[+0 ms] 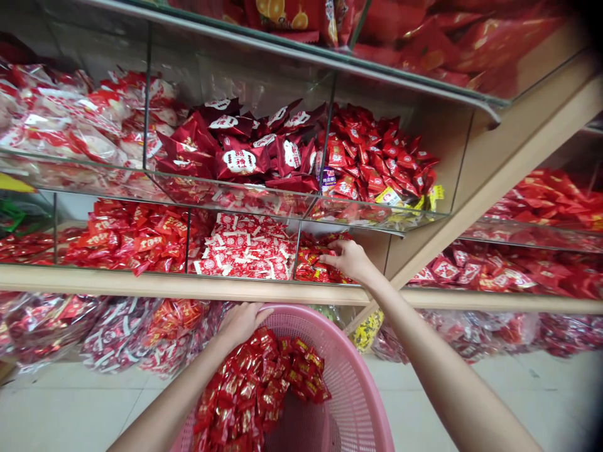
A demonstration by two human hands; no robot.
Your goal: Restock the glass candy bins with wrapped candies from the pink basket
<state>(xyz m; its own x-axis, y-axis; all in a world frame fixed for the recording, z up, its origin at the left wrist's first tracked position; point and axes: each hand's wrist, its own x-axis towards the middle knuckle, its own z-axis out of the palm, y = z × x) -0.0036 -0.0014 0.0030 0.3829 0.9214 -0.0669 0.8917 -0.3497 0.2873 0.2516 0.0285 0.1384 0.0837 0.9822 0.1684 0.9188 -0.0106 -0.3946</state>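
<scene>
My left hand [242, 324] is closed over the far rim of a pink plastic basket [370, 392], thumb lying along the edge. Inside the basket is a heap of small red candies [249, 389] in shiny wrappers with gold print, mostly on its left side. My right hand [349, 258] reaches into a low shelf compartment, over red and gold wrapped candies [311, 265]. Its thumb and fingers are bent and apart, touching the pile; no candy shows clearly held between them.
Glass dividers [298, 248] part the shelf bins. Red-and-white packets [245, 248] fill the neighbouring bin. Above are maroon packets [242, 160] behind a glass lip. A slanted wooden post [436, 232] stands right of my hand. Bagged candies [117, 333] lie beneath the wooden ledge [141, 280].
</scene>
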